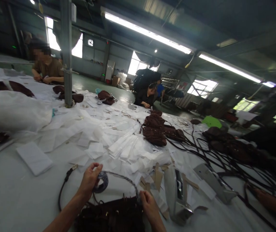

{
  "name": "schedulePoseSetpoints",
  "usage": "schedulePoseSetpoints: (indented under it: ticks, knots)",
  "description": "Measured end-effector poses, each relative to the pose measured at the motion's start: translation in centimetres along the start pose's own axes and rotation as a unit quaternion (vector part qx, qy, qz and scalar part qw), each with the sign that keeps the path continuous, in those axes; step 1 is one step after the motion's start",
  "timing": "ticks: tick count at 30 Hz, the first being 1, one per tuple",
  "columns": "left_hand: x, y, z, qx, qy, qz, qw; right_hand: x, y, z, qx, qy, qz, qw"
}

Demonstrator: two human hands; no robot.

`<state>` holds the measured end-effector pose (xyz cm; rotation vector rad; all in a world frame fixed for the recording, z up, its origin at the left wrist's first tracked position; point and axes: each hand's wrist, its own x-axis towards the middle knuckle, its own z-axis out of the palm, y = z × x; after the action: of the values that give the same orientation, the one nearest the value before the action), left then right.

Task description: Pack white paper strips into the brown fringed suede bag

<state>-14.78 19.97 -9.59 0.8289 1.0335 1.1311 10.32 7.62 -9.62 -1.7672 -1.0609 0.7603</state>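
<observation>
My left hand (91, 180) is closed on a roll of translucent grey tape (101, 182). From near the roll, a narrow dark handle strap (125, 179) with a shiny surface arches over to my right hand. My right hand (149, 206) pinches around that strap's lower end, beside the top edge of a dark brown bag (114, 214). Gold-coloured eyelets show on the bag, which lies below and between both hands. Left of my left forearm, a brown strap (60, 195) loops up to a metal clasp (74, 167).
Two grey metal dispensers (176, 196) stand right of my right hand among cardboard strips. White paper sheets (125, 145) cover the table's middle. Brown bags (153, 129) with long straps lie beyond. A co-worker's hand (269, 199) is at far right; people sit across the table.
</observation>
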Motion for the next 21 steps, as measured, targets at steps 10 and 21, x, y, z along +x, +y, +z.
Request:
schedulePoseSetpoints:
  ticks: [10, 21]
  knots:
    - [-0.9, 4.8, 4.5, 0.171, -0.270, 0.080, 0.944, 2.8, -12.7, 0.8, -0.222, -0.147, -0.309, 0.913]
    - [-3.6, 4.7, 3.1, 0.069, -0.161, 0.088, 0.981, -0.8, -11.7, 2.0, -0.390, -0.122, -0.371, 0.834]
